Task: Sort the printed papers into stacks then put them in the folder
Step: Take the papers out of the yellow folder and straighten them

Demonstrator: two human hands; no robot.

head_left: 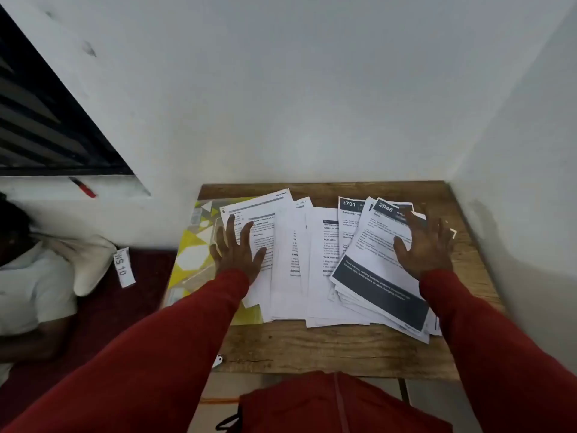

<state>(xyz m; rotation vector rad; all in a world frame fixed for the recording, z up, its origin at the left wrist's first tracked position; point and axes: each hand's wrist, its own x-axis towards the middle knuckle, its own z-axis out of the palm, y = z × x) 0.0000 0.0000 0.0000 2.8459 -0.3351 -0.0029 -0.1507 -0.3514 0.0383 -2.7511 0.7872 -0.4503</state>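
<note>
Printed papers are lying spread across the wooden desk, partly overlapping the yellow folder at its left edge. Left hand and right hand are pressing flat on them, each grip open, fingers splayed.

Dim, flat light all round, greyish on the wall. Soft shadows only, faint at the right of the frame. No glare. Wide-angle bend pulls the edges; the sleeves at the bottom smear, and the right hand blurs slightly.
</note>
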